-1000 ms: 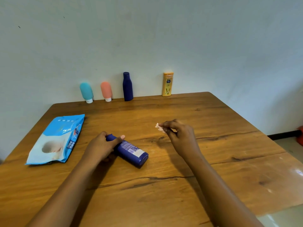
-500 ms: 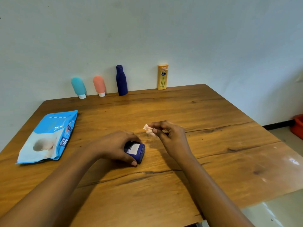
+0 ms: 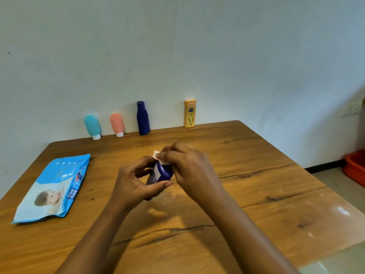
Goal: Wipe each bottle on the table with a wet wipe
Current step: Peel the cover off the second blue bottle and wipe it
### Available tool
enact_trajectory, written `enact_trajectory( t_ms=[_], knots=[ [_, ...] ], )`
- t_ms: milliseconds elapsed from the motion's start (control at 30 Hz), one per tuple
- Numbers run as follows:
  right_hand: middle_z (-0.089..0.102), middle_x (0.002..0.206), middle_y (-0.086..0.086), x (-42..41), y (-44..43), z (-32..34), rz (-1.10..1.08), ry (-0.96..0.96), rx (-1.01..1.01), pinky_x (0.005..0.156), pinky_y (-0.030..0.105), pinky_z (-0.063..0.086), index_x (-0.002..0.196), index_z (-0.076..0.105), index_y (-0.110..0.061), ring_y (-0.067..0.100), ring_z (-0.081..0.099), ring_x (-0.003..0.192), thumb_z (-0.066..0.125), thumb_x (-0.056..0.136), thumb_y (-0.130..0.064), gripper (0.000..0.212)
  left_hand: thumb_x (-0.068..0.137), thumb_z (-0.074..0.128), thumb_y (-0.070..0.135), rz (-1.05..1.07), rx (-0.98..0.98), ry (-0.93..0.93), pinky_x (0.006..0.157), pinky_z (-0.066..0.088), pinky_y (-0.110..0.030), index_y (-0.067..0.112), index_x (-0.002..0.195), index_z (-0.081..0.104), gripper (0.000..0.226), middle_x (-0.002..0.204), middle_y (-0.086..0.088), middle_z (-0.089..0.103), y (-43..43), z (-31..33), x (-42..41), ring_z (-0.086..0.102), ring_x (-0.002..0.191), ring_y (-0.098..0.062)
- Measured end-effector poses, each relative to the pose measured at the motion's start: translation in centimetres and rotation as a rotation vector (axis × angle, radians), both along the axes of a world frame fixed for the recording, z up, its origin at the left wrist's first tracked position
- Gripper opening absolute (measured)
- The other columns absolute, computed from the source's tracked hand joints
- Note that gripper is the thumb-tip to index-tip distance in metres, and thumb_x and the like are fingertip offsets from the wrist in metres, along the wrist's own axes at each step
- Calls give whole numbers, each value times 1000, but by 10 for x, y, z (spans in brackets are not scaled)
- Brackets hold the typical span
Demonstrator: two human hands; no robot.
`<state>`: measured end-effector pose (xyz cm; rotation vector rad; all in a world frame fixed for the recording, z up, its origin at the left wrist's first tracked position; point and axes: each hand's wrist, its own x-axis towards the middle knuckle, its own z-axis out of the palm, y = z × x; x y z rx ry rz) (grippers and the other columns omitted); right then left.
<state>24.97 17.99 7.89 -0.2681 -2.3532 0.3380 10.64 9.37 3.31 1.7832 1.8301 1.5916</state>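
Wiping is under way on the dark blue bottle [image 3: 163, 173], held over the middle of the table [image 3: 256, 175]. The left hand [image 3: 136, 184] has its fingers wrapped round the bottle's body while the right hand [image 3: 189, 167] pinches the small wet wipe [image 3: 158, 156] against its upper end. Next, I'd say, comes rubbing down the sides, with the left fingers turning it so no face is missed. Four more wait upright along the table's far edge: teal bottle [image 3: 92, 126], coral bottle [image 3: 117, 124], navy bottle [image 3: 143, 118] and yellow bottle [image 3: 190, 113], with the wipes pack [image 3: 55, 186] lying at the table's left, and nothing looks to block the reach.
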Motion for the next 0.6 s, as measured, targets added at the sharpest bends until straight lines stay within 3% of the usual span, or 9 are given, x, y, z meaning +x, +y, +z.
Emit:
enact_trajectory(
  t_ms=[100, 200, 300, 367, 500, 600],
  knots=[
    [65, 104, 10, 6, -6, -10, 1, -33, 64, 71, 35, 56, 107, 67, -6, 23, 61, 92, 72, 74, 0, 35, 61, 78, 46, 32, 37, -47, 83, 54, -22, 25, 115, 61, 60, 107, 16, 67, 1, -8, 0, 64, 102, -5],
    [67, 104, 3, 21, -10, -18, 53, -99, 53, 73, 28, 53, 106, 69, -13, 17, 61, 93, 70, 76, 0, 33, 57, 77, 40, 53, 47, -117, 87, 53, -24, 32, 118, 59, 64, 113, 19, 66, 0, -18, -1, 63, 106, -5],
    [67, 101, -7, 37, 2, -7, 112, -79, -241, 82, 23, 52, 102, 70, -21, 4, 61, 97, 64, 84, -3, 26, 55, 79, 44, 21, 45, -160, 87, 52, -23, 44, 116, 60, 64, 113, 20, 66, 0, -17, 1, 62, 107, -4],
    [65, 102, -10, 38, 12, 6, 74, 27, -338, 85, 21, 50, 103, 67, -24, 1, 60, 99, 61, 86, -5, 26, 55, 80, 54, 0, 41, -153, 86, 52, -22, 43, 117, 59, 67, 113, 18, 66, 1, -16, 3, 62, 108, -5],
    [62, 111, -2, 8, 1, 14, -12, -50, -132, 86, 21, 48, 111, 65, -18, 7, 55, 102, 58, 88, -7, 26, 57, 80, 52, -5, 66, -166, 87, 53, -26, 39, 116, 60, 64, 112, 15, 67, 2, -17, 6, 62, 107, -8],
    [65, 105, 5, 3, -10, -5, -2, -78, -7, 78, 24, 48, 107, 67, -10, 17, 58, 96, 64, 81, -2, 28, 59, 78, 58, 6, 95, -181, 85, 54, -26, 35, 113, 62, 61, 107, 13, 69, 2, -18, 5, 64, 104, -9]
  ],
)
